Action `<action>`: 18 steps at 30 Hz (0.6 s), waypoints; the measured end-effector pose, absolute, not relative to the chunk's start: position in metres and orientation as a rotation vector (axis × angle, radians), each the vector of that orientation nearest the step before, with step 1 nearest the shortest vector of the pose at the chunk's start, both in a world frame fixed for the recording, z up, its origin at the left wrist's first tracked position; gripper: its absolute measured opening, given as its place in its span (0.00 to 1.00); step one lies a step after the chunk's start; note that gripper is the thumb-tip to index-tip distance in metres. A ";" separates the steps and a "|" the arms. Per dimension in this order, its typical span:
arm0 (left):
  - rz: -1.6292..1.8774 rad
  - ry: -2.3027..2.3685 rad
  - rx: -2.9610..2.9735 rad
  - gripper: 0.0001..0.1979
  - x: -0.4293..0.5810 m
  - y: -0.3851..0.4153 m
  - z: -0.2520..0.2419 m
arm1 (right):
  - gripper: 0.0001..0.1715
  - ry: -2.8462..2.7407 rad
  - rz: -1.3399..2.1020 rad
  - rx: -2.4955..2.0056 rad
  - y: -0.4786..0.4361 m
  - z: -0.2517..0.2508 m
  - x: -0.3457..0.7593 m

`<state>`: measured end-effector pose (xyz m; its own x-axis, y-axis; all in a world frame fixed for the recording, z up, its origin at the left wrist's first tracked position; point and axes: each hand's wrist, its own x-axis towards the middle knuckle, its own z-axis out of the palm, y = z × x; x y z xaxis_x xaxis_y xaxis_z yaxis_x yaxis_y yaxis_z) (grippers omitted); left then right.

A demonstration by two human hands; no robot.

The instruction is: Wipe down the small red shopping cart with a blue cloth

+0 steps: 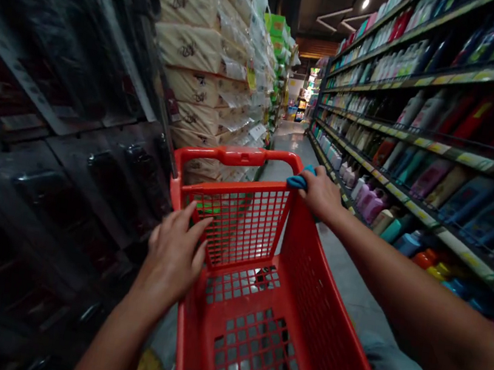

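Note:
A red plastic shopping cart (327, 300) with grid panels stands right in front of me, its handle bar (244, 156) at the far end. My right hand (320, 192) is closed round a blue cloth (302, 178), pressed on the cart's far right corner beside the handle. Over the cart's left rim is my left hand (178, 249), its fingers spread and holding nothing. Whether its palm touches the rim I cannot tell.
Shelves (441, 145) of bottles run along the right side. To the left hang dark packaged goods (45, 181), close to the cart. Stacked beige packs (192, 49) stand beyond them. Between them the tiled aisle floor (297, 140) leads away.

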<state>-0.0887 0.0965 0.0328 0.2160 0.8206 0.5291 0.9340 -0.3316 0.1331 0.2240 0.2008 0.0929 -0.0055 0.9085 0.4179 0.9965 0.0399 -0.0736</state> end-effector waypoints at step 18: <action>-1.294 -1.478 -2.317 0.45 -0.094 0.098 0.006 | 0.21 -2.125 -0.265 -1.179 0.209 0.061 0.054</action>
<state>-0.0939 0.0976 0.0060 0.1655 0.6961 0.6986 0.7846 -0.5221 0.3343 0.0538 0.2093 0.0614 -0.3560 0.6709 0.6505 0.8101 0.5686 -0.1431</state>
